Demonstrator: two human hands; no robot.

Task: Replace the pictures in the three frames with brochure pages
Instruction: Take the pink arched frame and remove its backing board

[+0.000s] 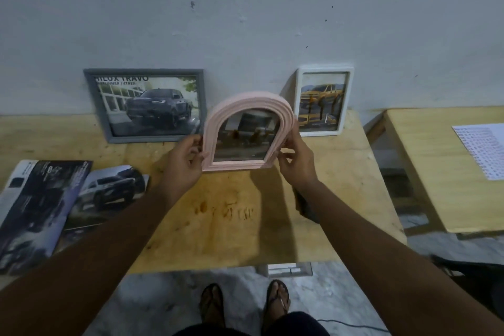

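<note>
Grip: pink frame (248, 131) pinched at 9 and 3, left hand (185, 163), right hand (297, 163) | Risk: fingertip hold only, slipping onto table (245, 232).

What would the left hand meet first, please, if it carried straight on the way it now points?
The pink arched frame, whose left edge the left hand grips; behind it, probably bare wall between the grey frame and the white frame, though depth is unclear.
</note>
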